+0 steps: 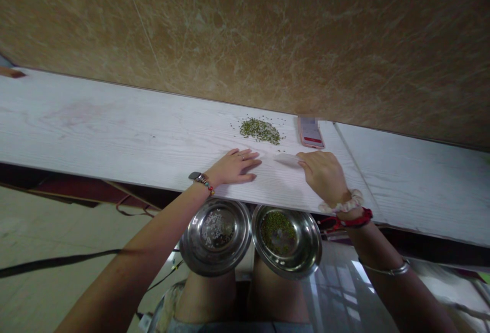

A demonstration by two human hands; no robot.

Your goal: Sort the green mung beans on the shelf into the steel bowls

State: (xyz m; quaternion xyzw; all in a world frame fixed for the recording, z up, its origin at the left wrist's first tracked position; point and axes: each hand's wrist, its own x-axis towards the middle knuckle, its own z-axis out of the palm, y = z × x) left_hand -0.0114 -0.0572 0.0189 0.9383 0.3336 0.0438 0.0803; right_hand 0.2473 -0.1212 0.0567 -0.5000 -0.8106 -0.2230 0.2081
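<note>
My left hand [237, 167] lies flat on the white wood-grain tabletop, its fingers spread and pointing right. In my right hand [323, 172] a thin white card or folded paper [287, 159] is pinched, its free end pointing left toward my left hand. Just beyond both hands is a scattered patch of small green beans [260, 131], probably mung beans. On my lap, under the table edge, are two steel bowls. The left bowl [241, 241] holds white grains [216, 227]; the right bowl [312, 251] holds green beans [273, 226].
A phone in a pink case [312, 134] lies right of the bean patch, near the wall [245, 37]. A seam crosses the tabletop [172, 139] at the right. A brown object [11, 72] sits at the far left. A dark cable [57, 261] runs past my left forearm.
</note>
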